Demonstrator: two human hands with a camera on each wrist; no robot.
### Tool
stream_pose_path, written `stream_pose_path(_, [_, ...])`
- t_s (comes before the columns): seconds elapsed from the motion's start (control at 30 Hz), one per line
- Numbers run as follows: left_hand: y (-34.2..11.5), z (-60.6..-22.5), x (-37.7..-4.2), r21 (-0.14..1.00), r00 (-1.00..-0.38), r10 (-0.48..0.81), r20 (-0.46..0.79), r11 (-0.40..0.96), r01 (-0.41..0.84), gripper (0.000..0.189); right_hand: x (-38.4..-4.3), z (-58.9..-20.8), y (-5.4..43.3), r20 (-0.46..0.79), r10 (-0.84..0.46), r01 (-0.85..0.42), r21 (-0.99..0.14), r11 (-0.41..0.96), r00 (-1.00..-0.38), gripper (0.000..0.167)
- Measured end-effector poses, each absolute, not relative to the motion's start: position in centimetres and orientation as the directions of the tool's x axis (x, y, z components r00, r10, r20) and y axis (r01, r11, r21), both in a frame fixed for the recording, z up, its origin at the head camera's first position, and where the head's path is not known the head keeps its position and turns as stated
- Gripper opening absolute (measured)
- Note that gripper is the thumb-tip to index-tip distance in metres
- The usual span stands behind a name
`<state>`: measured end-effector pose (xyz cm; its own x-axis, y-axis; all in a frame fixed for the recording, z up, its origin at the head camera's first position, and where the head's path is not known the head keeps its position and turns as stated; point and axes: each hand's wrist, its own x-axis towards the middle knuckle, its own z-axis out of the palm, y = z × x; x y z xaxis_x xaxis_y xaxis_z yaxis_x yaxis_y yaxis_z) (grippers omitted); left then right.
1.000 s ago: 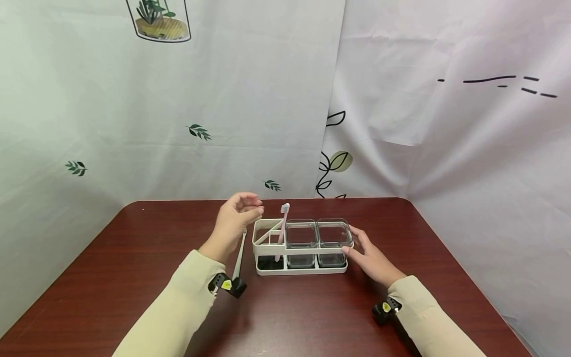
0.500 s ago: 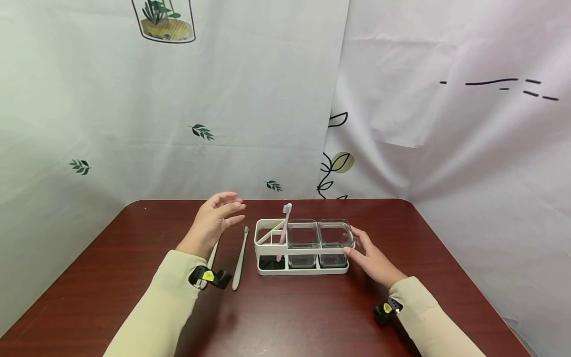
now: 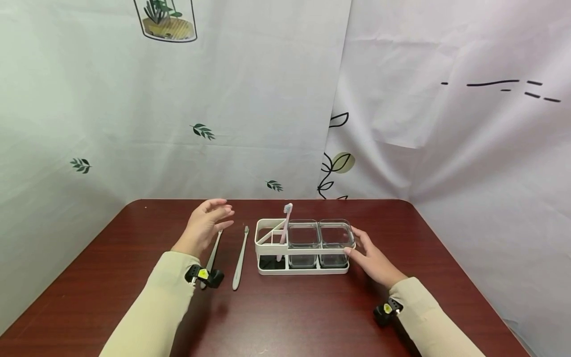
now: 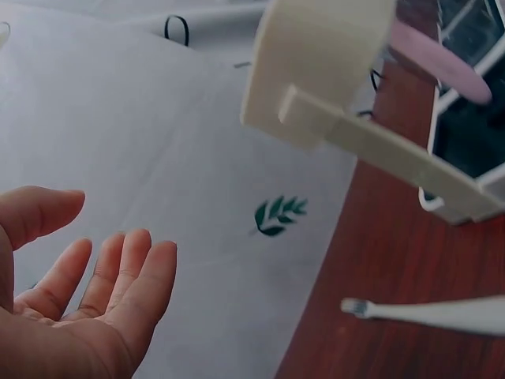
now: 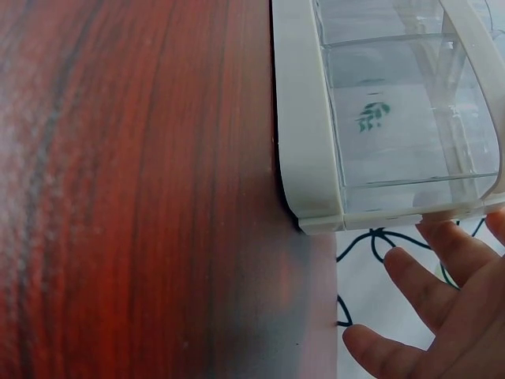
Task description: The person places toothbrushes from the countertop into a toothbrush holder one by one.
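My left hand [image 3: 203,226] hovers over the left of the table with relaxed fingers and nothing in them. Below it lies a white toothbrush [image 3: 214,255], partly hidden by the wrist. Another white toothbrush [image 3: 241,260] lies to its right, head away from me. A white toothbrush rack [image 3: 303,271] stands in the middle, two clear cups [image 3: 337,234] in its right slots. A pink toothbrush [image 3: 285,223] leans upright in a small left slot. My right hand [image 3: 376,263] rests against the rack's right end, thumb at the front corner, other fingers spread [image 5: 422,288].
The dark red-brown wooden table [image 3: 312,317] has rounded far corners. A white printed cloth [image 3: 267,99] hangs behind it and along the right side. Each wrist carries a black strap with a small camera [image 3: 216,278].
My left hand has moved left, away from the rack, uncovering the two white toothbrushes. My right hand stays at the rack's right end, and the rack keeps its place.
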<state>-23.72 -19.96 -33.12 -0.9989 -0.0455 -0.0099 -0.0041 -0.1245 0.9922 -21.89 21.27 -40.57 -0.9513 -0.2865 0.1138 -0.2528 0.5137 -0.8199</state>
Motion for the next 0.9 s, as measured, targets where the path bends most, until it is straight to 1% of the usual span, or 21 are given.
stream_pose_path(0.2, [-20.6,-34.0,-24.2,0.996,-0.996,-0.085,-0.041,-0.089,-0.033,0.027,-22.0,-40.7,21.3,0.129,-0.29,-0.267,-0.817,0.511,-0.948,0.069])
stream_pose_path(0.4, [-21.0,-34.7,-24.7,0.997,-0.987,-0.138,-0.08,-0.013,-0.079,0.036,-21.9,-40.7,21.2,0.131,-0.291,-0.266,-0.826,0.497,-0.948,0.069])
stream_pose_path(0.53, [-21.3,-35.1,-25.0,0.996,-0.982,-0.168,-0.089,0.009,-0.091,0.039,-21.8,-40.5,21.0,0.129,-0.288,-0.26,-0.837,0.482,-0.949,0.069])
stream_pose_path(0.7, [-21.6,-35.8,-25.4,0.993,-0.976,-0.195,-0.096,0.046,-0.107,0.041,-21.8,-40.5,21.1,0.121,-0.29,-0.254,-0.838,0.483,-0.949,0.069])
stream_pose_path(0.9, [-22.0,-36.9,-25.7,0.982,-0.968,-0.231,-0.095,0.137,-0.129,0.039,-21.8,-40.5,21.1,0.116,-0.296,-0.251,-0.843,0.475,-0.948,0.07])
